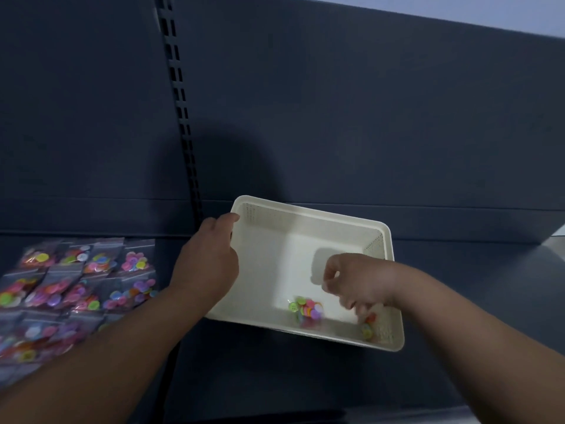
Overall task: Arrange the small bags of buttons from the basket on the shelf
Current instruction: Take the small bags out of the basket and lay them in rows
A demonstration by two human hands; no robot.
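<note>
A white plastic basket (308,220) sits tilted on the dark shelf (275,377). My left hand (211,258) grips its left rim, with the thumb over the far left corner. My right hand (357,283) is inside the basket with its fingers curled and blurred. One small clear bag of coloured buttons (307,310) lies on the basket floor just left of that hand. A second bag (370,327) sits in the near right corner under my lower fingers; whether they hold it is unclear. Several bags of buttons (76,286) lie in rows on the shelf at the left.
A dark back panel rises behind the shelf, with a slotted upright (180,111) left of the basket. The shelf's right end (550,240) is near the frame edge.
</note>
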